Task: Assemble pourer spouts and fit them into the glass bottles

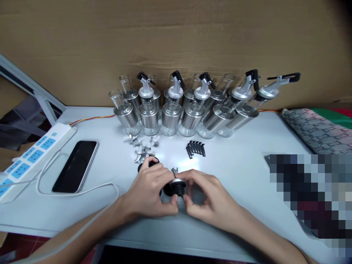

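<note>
A silver pour spout [179,182] with a black ribbed stopper is held low over the front of the table. My left hand [150,189] pinches it from the left, thumb near the stopper's lower end and fingers by the metal cap. From the other side, the fingers and thumb of my right hand [213,200] close on the same spout. Black round parts [154,161] lie partly hidden behind and beneath my left hand. Beyond it is a pile of loose silver spout pieces [143,146]. Several small black levers [195,148] lie in a row behind my hands.
Glass bottles with steel sleeves [171,117] stand in rows at the back, several topped with spouts. A phone [75,167], white cable [112,185] and power strip [35,157] occupy the left. Patterned fabric [319,128] and a blurred-out object [310,198] are at right.
</note>
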### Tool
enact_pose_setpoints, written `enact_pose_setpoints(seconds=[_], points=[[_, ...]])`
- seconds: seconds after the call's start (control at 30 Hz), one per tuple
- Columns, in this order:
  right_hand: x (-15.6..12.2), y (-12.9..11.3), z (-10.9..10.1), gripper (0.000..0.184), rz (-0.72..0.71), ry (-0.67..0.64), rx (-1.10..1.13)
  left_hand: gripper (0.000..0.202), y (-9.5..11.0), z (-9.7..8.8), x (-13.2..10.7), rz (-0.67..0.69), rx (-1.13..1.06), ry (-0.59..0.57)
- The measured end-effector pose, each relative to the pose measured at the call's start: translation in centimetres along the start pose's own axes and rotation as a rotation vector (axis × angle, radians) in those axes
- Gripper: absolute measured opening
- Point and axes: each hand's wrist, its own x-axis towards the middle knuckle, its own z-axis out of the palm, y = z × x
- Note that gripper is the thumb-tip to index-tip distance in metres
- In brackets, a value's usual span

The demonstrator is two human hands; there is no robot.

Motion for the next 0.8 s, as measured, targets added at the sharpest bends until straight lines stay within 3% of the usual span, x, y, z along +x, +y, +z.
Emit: enact_pose_setpoints(seconds=[0.8], points=[[0.26, 0.11, 0.13, 0.024, -0.165, 0.107, -0.112, 0.008, 0.02, 0.36, -0.24, 0.076, 0.044, 0.039]])
